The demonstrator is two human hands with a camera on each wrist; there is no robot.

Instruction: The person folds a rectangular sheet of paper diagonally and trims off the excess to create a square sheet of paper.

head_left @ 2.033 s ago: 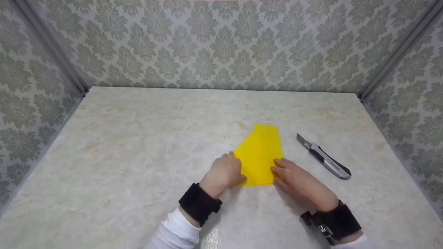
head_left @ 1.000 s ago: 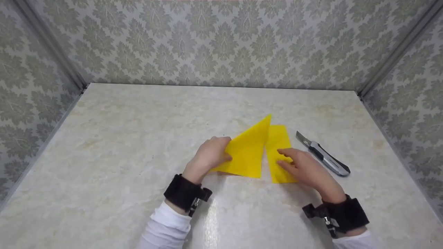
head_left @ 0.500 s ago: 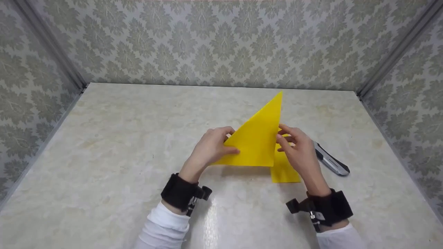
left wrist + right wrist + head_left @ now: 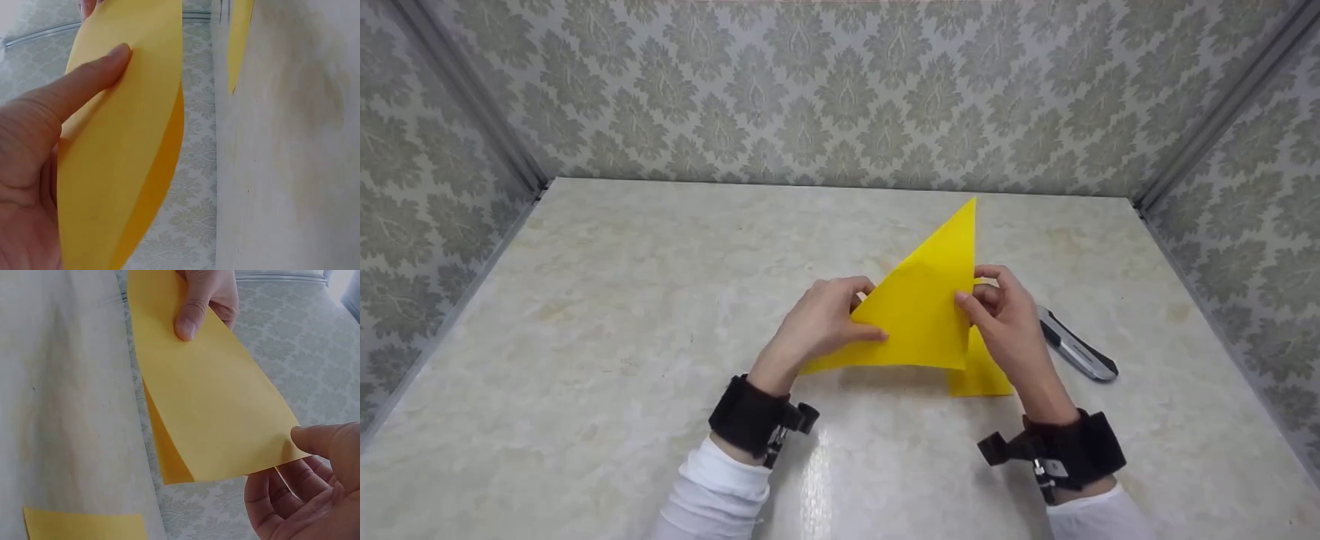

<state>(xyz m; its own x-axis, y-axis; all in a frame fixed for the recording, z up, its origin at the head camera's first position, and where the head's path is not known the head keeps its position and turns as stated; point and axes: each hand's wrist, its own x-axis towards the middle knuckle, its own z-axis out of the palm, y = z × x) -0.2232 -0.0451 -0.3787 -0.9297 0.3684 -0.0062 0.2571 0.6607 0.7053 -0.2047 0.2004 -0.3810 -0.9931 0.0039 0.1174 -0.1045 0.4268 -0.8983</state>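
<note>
A folded yellow paper triangle (image 4: 922, 307) is held up off the table, its layers parting along the lower edge in both wrist views. My left hand (image 4: 825, 319) grips its sloping left side, thumb on the near face and fingers behind. At the right edge my right hand (image 4: 1009, 322) pinches the paper between thumb and fingers; the right wrist view shows that thumb (image 4: 320, 439) on the near face. Beneath, a separate yellow paper strip (image 4: 982, 375) lies on the table, partly hidden by the triangle and my right hand.
To the right of my right hand lies a grey and black utility knife (image 4: 1076, 345) on the pale table (image 4: 622, 300); its blade end is hidden behind the hand. Patterned walls (image 4: 840, 90) stand at the back and sides.
The yellow paper has parted into a triangle and a strip. My left hand has lifted the triangle; my right hand has moved from the strip to pinch the triangle's right edge.
</note>
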